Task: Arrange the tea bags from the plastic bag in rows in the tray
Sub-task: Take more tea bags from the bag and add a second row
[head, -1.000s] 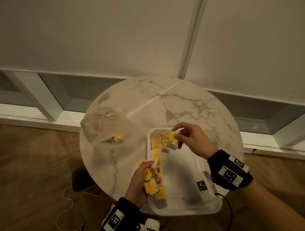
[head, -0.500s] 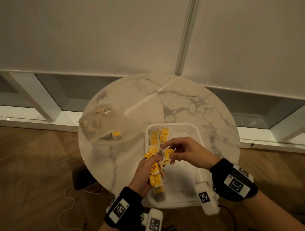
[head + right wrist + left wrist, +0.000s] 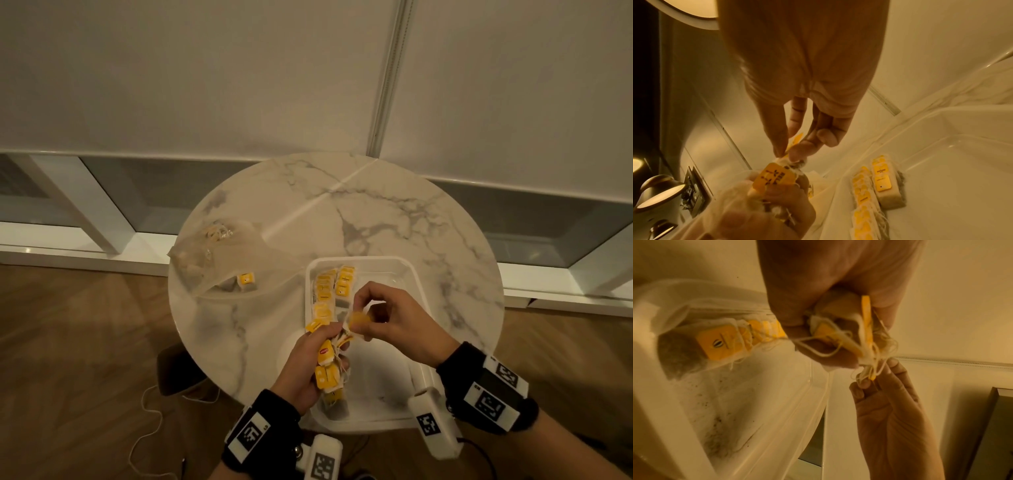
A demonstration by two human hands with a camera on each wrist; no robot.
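Note:
My left hand grips a bunch of tea bags with yellow tags and tangled strings over the white tray's near left part. My right hand pinches one tea bag's yellow tag at the top of that bunch, thumb and forefinger closed on it. Two rows of tea bags lie along the tray's far left side; the wrist views show them. The clear plastic bag lies on the table's left with a tea bag inside.
The round marble table carries the tray and bag. Wooden floor surrounds it, with a white cable at lower left. A white wall and a low ledge stand behind. The tray's right half shows bare bottom.
My right hand came back from the tray's far rows to the bunch in my left hand and took hold of a tag there. The left hand rose slightly.

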